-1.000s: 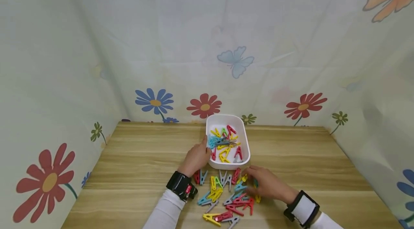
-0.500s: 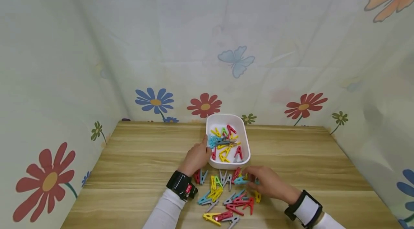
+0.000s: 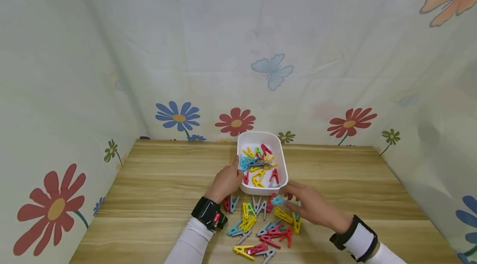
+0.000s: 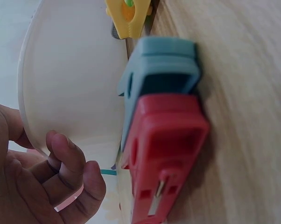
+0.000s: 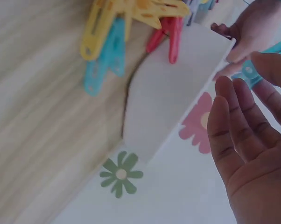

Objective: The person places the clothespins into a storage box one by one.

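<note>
A white tray (image 3: 261,135) holding several coloured clothespins stands at the middle of the wooden table. My left hand (image 3: 232,171) holds the tray's left wall, thumb at the rim; in the left wrist view its curled fingers (image 4: 68,161) lie against the tray wall (image 4: 70,79). My right hand (image 3: 287,197) hovers just in front of the tray's near right corner and pinches a blue clothespin (image 3: 277,200). In the right wrist view that blue clothespin (image 5: 249,71) shows between the fingertips (image 5: 227,93), close to the tray wall (image 5: 168,102).
A loose pile of clothespins (image 3: 261,226) in red, yellow, blue, grey and green lies on the table (image 3: 156,189) in front of the tray. A red clothespin (image 4: 164,158) and a blue-grey one (image 4: 161,70) lie beside the tray. Flowered cloth walls (image 3: 238,48) enclose the table.
My right hand picked a blue clothespin out of the pile and carried it up and away toward the tray's near edge. The left hand and the tray stayed put.
</note>
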`<action>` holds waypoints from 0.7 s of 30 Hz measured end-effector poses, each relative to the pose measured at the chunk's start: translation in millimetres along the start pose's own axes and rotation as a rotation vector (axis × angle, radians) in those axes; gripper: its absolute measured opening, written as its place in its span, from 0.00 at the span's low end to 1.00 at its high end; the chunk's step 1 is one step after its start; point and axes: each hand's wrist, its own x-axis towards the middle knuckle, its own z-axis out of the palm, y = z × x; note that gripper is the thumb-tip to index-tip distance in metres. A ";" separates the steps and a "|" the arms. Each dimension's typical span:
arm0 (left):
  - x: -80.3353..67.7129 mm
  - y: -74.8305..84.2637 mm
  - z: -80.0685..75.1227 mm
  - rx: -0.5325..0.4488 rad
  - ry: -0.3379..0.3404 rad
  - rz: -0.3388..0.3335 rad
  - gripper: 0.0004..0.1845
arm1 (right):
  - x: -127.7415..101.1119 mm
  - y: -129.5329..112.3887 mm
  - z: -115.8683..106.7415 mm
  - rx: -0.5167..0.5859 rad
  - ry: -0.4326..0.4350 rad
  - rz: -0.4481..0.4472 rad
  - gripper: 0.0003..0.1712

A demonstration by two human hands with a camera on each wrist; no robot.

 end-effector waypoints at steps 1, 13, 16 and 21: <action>-0.2 0.1 -0.3 -0.001 -0.001 -0.001 0.34 | 0.8 -0.4 -1.8 -0.009 0.025 -0.012 0.16; 0.7 0.0 -1.9 -0.017 -0.017 -0.010 0.34 | 20.0 -1.0 -39.6 -0.132 0.232 -0.075 0.18; 0.5 0.5 -2.8 -0.025 -0.020 -0.013 0.34 | 28.2 1.4 -51.2 -0.118 0.242 -0.059 0.17; -0.7 0.6 -1.6 -0.026 -0.021 -0.016 0.34 | 45.6 7.4 -61.1 -0.100 0.241 -0.060 0.17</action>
